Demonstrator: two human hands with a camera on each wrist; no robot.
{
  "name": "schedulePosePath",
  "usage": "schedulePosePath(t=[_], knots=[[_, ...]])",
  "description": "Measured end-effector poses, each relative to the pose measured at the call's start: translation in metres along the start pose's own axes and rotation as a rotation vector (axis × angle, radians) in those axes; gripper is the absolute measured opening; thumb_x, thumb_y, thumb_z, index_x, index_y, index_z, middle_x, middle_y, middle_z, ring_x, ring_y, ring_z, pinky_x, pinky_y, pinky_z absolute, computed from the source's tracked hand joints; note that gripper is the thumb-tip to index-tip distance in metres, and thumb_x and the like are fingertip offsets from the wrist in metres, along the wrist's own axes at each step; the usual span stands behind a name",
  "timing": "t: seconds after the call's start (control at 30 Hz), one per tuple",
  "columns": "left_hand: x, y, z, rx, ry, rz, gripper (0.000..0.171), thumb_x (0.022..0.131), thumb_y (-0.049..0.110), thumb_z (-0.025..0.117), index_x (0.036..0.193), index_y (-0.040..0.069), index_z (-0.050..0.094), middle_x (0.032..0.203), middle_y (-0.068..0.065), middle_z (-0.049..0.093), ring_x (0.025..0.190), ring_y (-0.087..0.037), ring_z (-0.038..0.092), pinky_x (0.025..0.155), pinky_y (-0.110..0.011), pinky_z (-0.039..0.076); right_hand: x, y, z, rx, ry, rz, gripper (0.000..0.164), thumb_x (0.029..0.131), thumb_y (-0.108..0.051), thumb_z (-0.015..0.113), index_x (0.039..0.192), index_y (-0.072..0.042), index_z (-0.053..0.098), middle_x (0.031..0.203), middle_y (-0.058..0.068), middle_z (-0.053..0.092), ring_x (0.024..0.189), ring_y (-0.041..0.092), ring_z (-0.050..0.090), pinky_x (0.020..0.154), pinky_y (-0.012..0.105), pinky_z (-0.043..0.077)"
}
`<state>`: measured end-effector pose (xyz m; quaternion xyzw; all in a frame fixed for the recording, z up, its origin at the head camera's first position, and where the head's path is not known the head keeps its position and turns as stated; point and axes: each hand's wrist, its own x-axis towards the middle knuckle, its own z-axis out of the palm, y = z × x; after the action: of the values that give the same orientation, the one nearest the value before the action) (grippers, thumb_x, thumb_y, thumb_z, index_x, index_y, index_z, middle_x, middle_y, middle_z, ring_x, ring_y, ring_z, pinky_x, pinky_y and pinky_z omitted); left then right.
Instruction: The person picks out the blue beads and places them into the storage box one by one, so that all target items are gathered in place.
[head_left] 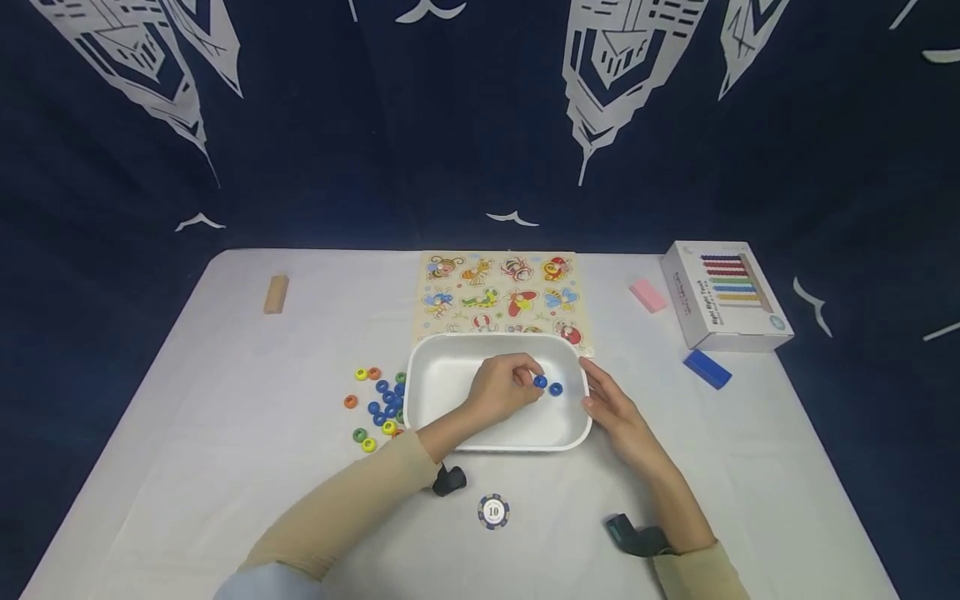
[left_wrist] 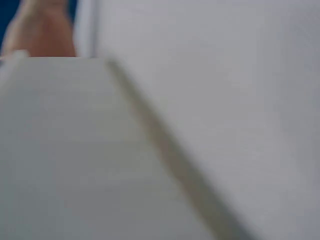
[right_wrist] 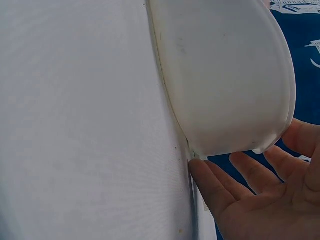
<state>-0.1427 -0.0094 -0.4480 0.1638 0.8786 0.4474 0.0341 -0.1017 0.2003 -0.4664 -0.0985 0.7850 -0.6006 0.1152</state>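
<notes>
Over the white tray (head_left: 431, 375), my left hand (head_left: 497, 392) pinches a blue bead (head_left: 540, 382) between thumb and fingers. A second blue bead (head_left: 556, 389) lies on the tray floor just to its right. My right hand (head_left: 622, 421) rests against the tray's right end. In the right wrist view, that hand (right_wrist: 265, 200) touches the outer wall and rim with spread, fairly straight fingers. The left wrist view is blurred; it shows part of the left hand (left_wrist: 45, 32) beyond the tray wall, its fingertips hidden.
Left of the tray lie several loose blue, yellow, orange and green beads (head_left: 382, 386). Behind it is an insect picture board (head_left: 491, 275), partly covered. A poker chip (head_left: 493, 512) lies in front. Around are a wooden block (head_left: 276, 294), pink block (head_left: 648, 295), blue block (head_left: 707, 369) and box (head_left: 690, 292).
</notes>
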Motion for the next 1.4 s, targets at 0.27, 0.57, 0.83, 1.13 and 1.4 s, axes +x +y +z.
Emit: schedulePosePath(t=[0.27,0.57,0.83,1.13,1.4], knots=[[0.011,-0.011,0.018,0.166,-0.07,-0.103,0.02,0.068,0.016,0.072,0.087,0.019,0.066,0.06,0.012,0.054,0.054,-0.002,0.048,0.051,-0.016,0.036,0.001,0.0,-0.001,-0.018,-0.004,0.004,0.051,0.093,-0.016,0.042,0.14,-0.026,0.024,0.144,0.012,0.026,0.129,0.03,0.03,0.098,0.045,0.031],[0.009,-0.012,0.006,0.068,-0.115,-0.097,0.037,0.069,0.014,0.072,0.105,0.017,0.062,0.081,0.008,0.064,0.069,-0.004,0.053,0.063,-0.016,0.041,0.004,0.0,0.0,-0.009,-0.026,-0.011,0.052,0.093,-0.016,0.042,0.141,-0.023,0.022,0.144,0.013,0.026,0.128,0.032,0.031,0.098,0.036,0.034],[-0.034,0.009,-0.039,-0.157,0.041,0.058,0.044,0.072,0.018,0.072,0.113,0.018,0.058,0.096,0.001,0.064,0.086,-0.018,0.057,0.072,-0.026,0.046,0.002,-0.001,0.0,0.009,-0.018,-0.006,0.052,0.093,-0.014,0.043,0.14,-0.023,0.023,0.144,0.013,0.027,0.129,0.031,0.03,0.093,0.016,0.036],[-0.098,-0.023,-0.104,-0.249,0.395,0.021,0.034,0.07,0.006,0.073,0.102,0.01,0.063,0.093,-0.008,0.063,0.087,-0.017,0.054,0.072,-0.032,0.043,0.001,0.004,-0.001,-0.006,-0.003,-0.037,0.051,0.093,-0.02,0.043,0.14,-0.023,0.024,0.143,0.013,0.027,0.129,0.03,0.03,0.098,0.03,0.035],[-0.124,-0.065,-0.138,-0.219,0.55,-0.124,0.025,0.073,0.0,0.069,0.097,-0.001,0.064,0.1,-0.011,0.061,0.096,-0.011,0.051,0.083,-0.041,0.039,0.001,0.001,0.0,-0.022,-0.01,-0.014,0.051,0.093,-0.024,0.043,0.14,-0.026,0.023,0.144,0.011,0.026,0.13,0.03,0.029,0.095,0.016,0.034]])
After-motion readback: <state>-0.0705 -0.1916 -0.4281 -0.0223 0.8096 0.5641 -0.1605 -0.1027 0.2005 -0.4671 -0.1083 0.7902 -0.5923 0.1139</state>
